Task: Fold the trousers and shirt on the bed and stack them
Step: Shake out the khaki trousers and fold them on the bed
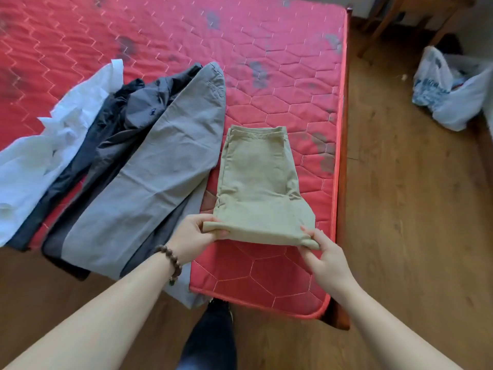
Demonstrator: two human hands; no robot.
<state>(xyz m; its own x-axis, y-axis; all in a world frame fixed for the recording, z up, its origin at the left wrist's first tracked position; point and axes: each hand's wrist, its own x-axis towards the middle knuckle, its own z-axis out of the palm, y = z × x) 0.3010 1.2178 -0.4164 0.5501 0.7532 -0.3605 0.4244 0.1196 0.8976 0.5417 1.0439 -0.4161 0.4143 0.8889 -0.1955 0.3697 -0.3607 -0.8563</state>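
Note:
Folded khaki trousers [257, 180] lie near the right side of the red quilted mattress [280, 76], waistband at the far end. My left hand [196, 233] pinches the near left corner of their folded edge. My right hand [324, 256] pinches the near right corner. Left of them lie grey trousers [160, 169], stretched out long with the leg ends hanging over the near edge. Dark trousers [112, 129] lie beside the grey ones. A crumpled white shirt [40, 156] sits at the far left.
The mattress's near corner [317, 311] and wooden bed frame are close to my legs. Wooden floor runs along the right. A white plastic bag [450, 89] with things in it sits on the floor at the right, by wooden furniture legs [394, 25].

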